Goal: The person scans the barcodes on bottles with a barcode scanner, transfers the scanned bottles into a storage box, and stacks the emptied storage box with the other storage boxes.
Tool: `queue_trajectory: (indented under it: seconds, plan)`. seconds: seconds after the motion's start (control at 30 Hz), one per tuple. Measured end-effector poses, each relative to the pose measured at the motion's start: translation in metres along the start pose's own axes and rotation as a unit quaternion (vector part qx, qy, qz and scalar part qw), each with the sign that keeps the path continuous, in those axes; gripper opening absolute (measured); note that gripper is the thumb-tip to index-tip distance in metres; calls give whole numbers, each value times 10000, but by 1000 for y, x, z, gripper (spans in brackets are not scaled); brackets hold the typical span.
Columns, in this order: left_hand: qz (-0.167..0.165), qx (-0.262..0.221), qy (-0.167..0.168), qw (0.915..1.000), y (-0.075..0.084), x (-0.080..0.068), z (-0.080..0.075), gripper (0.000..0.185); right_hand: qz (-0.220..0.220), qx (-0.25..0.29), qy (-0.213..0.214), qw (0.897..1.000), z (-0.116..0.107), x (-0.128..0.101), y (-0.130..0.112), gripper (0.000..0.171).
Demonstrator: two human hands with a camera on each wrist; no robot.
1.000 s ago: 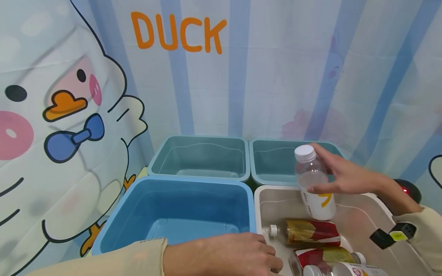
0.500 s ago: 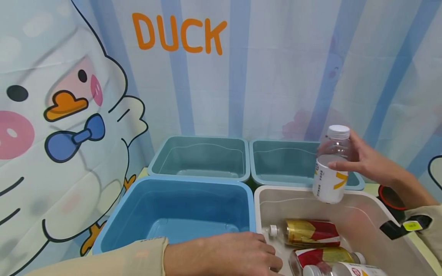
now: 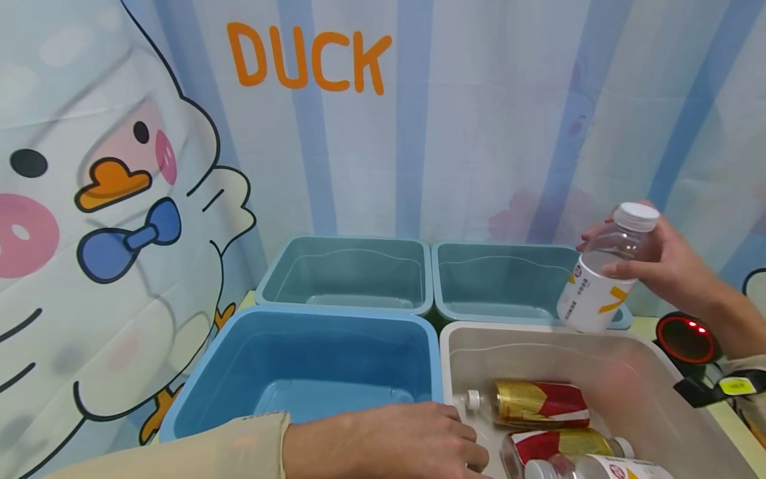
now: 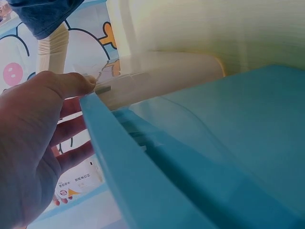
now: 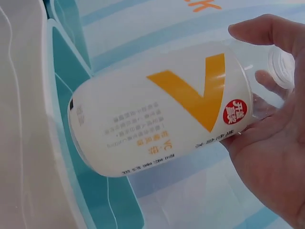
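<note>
Above the white bin, your right hand clasps the bottle; next, present its label to the scanner

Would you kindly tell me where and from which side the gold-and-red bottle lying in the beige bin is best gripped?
Probably round its labelled middle, from straight above. The gold-and-red bottle lies on its side, white cap toward the left hand, with bare beige bin floor behind it, while another bottle lies close in front, so fingers fit best across the round body.
</note>
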State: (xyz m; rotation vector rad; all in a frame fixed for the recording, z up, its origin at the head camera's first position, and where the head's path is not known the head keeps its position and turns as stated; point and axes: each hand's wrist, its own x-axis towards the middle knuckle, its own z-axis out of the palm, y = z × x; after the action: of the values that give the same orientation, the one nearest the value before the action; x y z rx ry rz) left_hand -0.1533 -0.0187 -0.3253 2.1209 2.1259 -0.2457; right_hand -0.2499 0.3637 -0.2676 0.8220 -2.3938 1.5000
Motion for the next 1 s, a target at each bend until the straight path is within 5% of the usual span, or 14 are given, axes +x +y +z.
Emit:
queue_trajectory:
  seconds: [0.3, 0.5, 0.8, 1.0]
  plan:
    - [-4, 151, -36, 9999, -1, 1, 1, 44, -509, 1684, -286, 9840, -20, -2, 4, 64]
    - [-5, 84, -20, 10000, 0, 1, 1, 43, -244, 1833, 83, 9827, -28, -7, 0, 63]
    - [-15, 60, -22, 10000, 0, 1, 0, 43, -379, 1931, 27, 9804, -41, -14, 14, 55]
    - [2, 63, 44, 10000, 0, 1, 1, 43, 83, 1293, 789, 9884, -38, -18, 12, 45]
